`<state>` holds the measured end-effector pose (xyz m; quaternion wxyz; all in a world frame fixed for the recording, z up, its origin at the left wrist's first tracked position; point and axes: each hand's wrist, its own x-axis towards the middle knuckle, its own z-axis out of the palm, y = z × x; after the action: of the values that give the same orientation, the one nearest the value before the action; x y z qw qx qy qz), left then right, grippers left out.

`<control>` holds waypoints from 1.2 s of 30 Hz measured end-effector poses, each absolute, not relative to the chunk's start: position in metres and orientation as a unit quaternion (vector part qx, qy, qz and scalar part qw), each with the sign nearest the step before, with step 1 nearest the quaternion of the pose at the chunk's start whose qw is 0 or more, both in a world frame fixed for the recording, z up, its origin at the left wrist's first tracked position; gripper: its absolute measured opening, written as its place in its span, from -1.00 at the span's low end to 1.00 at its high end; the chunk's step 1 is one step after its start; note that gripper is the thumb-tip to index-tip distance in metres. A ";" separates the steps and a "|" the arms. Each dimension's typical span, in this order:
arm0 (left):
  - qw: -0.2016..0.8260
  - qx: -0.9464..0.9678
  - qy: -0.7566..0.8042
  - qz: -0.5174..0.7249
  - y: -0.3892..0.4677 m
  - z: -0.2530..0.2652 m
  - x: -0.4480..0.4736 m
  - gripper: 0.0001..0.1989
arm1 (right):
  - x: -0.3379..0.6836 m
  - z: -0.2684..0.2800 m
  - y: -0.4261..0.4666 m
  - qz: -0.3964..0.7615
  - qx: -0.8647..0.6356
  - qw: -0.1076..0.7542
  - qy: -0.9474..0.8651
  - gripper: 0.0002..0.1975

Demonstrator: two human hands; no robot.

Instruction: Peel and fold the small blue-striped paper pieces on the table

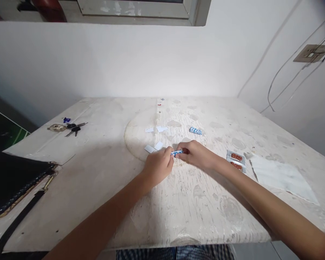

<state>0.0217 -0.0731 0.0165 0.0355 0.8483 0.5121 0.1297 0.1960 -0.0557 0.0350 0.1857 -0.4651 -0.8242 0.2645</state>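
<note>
Over the middle of the table, both hands pinch a small blue-and-white packet (176, 153) between their fingers, one at each end. My left hand (159, 164) closes on its left end and my right hand (193, 153) on its right end. Fingers hide part of the packet, so its exact kind does not show. Just beyond my left hand lie white rectangular pieces (149, 148), with more white pieces (161, 129) farther back. A second flat blue-and-white packet (195, 130) rests on the table beyond my right hand.
A blister strip with reddish-brown contents (236, 157) and a white cloth or tissue (283, 177) lie on the right. Keys (74, 128) lie at the left, behind a black bag (18, 184) with a strap. Cables hang from a wall socket (310, 53).
</note>
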 end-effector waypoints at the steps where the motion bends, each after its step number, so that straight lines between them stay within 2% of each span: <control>1: 0.033 0.849 0.512 0.131 -0.073 0.016 0.022 -0.77 | 0.196 0.035 -0.056 0.269 -0.464 0.186 -0.823 -0.85; 7: 0.026 0.857 0.501 0.121 -0.073 0.016 0.021 -0.74 | 0.196 0.035 -0.055 0.294 -0.445 0.189 -0.825 -0.85; 14: -0.021 0.872 0.485 0.052 -0.072 0.016 0.023 -0.79 | 0.201 0.035 -0.053 0.299 -0.429 0.179 -0.834 -0.82; 18: -0.047 0.873 0.484 0.051 -0.073 0.014 0.025 -0.80 | 0.207 0.050 -0.036 0.255 -0.473 0.194 -0.821 -0.73; 21: -0.052 0.873 0.482 0.054 -0.072 0.012 0.025 -0.82 | 0.199 0.054 -0.005 0.208 -0.479 0.218 -0.824 -0.74; 24: -0.052 0.871 0.486 0.051 -0.071 0.010 0.025 -0.82 | 0.177 0.047 0.030 0.168 -0.470 0.164 -0.851 -0.80; 27: -0.048 0.868 0.491 0.051 -0.071 0.009 0.024 -0.83 | 0.150 0.039 0.057 0.141 -0.476 0.135 -0.857 -0.69; 33: -0.056 0.872 0.483 0.058 -0.071 0.007 0.023 -0.83 | 0.123 0.043 0.076 0.162 -0.529 0.073 -0.830 -0.58; 36: -0.057 0.873 0.480 0.062 -0.071 0.008 0.023 -0.82 | 0.122 0.047 0.078 0.185 -0.548 0.062 -0.813 -0.60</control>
<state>0.0234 -0.0713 0.0075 -0.0570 0.8730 0.4804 0.0621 0.1217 0.0780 0.0473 0.0624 -0.5481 -0.8134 0.1849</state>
